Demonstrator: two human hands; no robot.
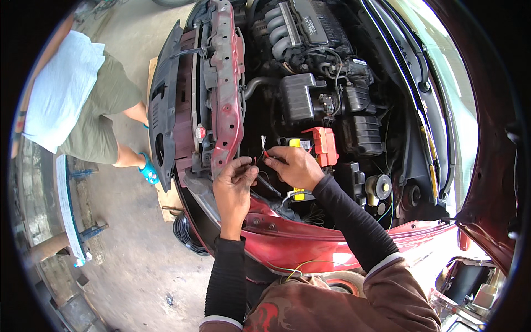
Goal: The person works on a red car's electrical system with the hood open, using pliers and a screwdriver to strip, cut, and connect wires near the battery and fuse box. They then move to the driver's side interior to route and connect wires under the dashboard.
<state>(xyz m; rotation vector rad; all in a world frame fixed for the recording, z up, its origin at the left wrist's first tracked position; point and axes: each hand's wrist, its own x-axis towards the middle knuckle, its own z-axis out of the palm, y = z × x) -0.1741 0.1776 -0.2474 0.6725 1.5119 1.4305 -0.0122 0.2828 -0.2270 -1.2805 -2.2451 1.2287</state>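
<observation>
Over the front corner of a red car's open engine bay, my two hands work close together. My right hand (297, 166) is closed, with thumb and fingers pinching a red wire (266, 153) whose bare pale strands fan out upward. Just to its left, my left hand (235, 180) is closed in a pinch too. A thin reddish wire end (255, 160) shows at its fingertips; the rest of it is hidden. Beside my right hand sits a battery with a red cover (324, 146) and a yellow label. A grey cable (269, 187) runs below the hands.
The red fender (310, 252) lies between me and the bay, with a yellow-green wire (301, 266) across it. Black engine parts (301, 99) fill the bay. At left stands a person in olive shorts (99, 119). A black cable coil (189, 234) rests on the floor.
</observation>
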